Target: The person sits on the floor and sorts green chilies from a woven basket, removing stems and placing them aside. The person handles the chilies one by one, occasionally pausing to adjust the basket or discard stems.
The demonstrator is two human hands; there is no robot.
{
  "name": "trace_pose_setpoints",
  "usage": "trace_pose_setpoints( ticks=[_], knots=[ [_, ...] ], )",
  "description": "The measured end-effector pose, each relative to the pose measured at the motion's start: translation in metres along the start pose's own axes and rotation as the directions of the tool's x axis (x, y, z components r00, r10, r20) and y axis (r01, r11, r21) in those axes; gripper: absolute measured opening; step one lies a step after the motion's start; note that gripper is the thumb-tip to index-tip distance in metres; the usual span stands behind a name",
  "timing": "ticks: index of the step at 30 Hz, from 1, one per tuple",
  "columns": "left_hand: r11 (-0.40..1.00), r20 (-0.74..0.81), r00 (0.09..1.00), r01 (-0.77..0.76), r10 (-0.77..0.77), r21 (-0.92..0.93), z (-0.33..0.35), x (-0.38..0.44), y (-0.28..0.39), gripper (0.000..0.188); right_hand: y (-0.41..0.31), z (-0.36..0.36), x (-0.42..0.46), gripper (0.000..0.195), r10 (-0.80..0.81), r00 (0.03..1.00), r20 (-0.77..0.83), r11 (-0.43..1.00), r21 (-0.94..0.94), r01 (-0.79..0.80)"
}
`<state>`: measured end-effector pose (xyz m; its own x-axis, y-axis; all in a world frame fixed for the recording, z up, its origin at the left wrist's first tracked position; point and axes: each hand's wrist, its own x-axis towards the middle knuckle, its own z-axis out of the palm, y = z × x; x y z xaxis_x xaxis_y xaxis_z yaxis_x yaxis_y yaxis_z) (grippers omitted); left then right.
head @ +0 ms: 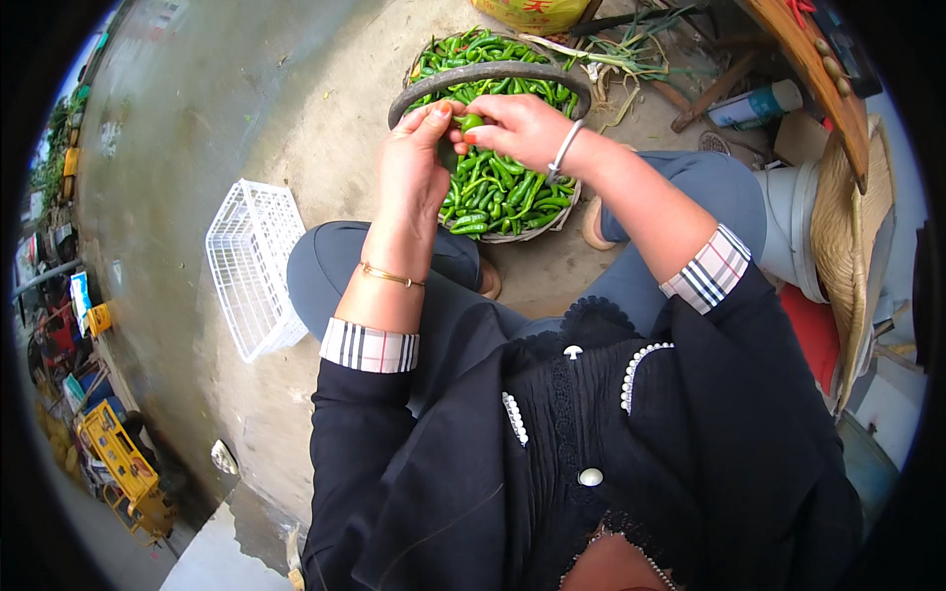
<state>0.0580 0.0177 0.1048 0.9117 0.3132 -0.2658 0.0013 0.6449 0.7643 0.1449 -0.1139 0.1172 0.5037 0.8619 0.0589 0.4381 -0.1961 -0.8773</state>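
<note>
A green chili pepper (471, 122) is pinched between the fingertips of both hands, above a round wicker basket (533, 235) heaped with green chili peppers (510, 193). My left hand (423, 144) comes from the left, its thumb and fingers closed at the pepper's stem end. From the right, my right hand (521, 129) grips the pepper's body between thumb and forefinger. The basket's dark curved handle (491, 70) arches just beyond both hands. My fingers partly hide the pepper, and my hands cover some of the heap below.
A white plastic lattice basket (255, 270) stands on the concrete floor left of my knee. Beyond the peppers are a yellow bag (536, 13) and scallions (635, 55). On my right are a spray can (755, 103), a white bucket (787, 221) and a wooden tabletop edge (828, 81).
</note>
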Motion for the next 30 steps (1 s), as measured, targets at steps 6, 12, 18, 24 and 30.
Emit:
trace_pose_setpoints(
  ticks=[6,12,18,24,30],
  knots=[
    [0.970,-0.003,0.992,0.120,-0.123,-0.210,-0.019,0.018,-0.004,0.014,0.029,-0.008,0.001,0.025,0.066,0.922,0.382,0.857,0.451,-0.248],
    [0.976,-0.150,0.986,0.033,-0.067,-0.217,-0.024,0.020,0.009,0.015,0.129,0.030,-0.012,0.018,0.558,0.779,0.285,0.352,0.769,-0.534],
    [0.981,-0.180,0.984,-0.016,-0.019,-0.196,-0.036,0.018,0.010,0.014,0.205,0.077,0.001,0.023,0.626,0.777,0.059,0.723,-0.416,-0.551],
    [0.991,-0.192,0.981,-0.001,-0.026,-0.137,-0.033,0.015,0.013,0.012,0.156,0.084,0.020,0.025,0.691,0.721,-0.044,0.407,-0.801,-0.439],
    [0.994,-0.206,0.978,-0.042,0.020,-0.104,-0.034,0.018,0.015,0.012,0.166,0.086,0.024,0.032,0.766,0.638,-0.074,0.431,-0.678,-0.596]
  ],
)
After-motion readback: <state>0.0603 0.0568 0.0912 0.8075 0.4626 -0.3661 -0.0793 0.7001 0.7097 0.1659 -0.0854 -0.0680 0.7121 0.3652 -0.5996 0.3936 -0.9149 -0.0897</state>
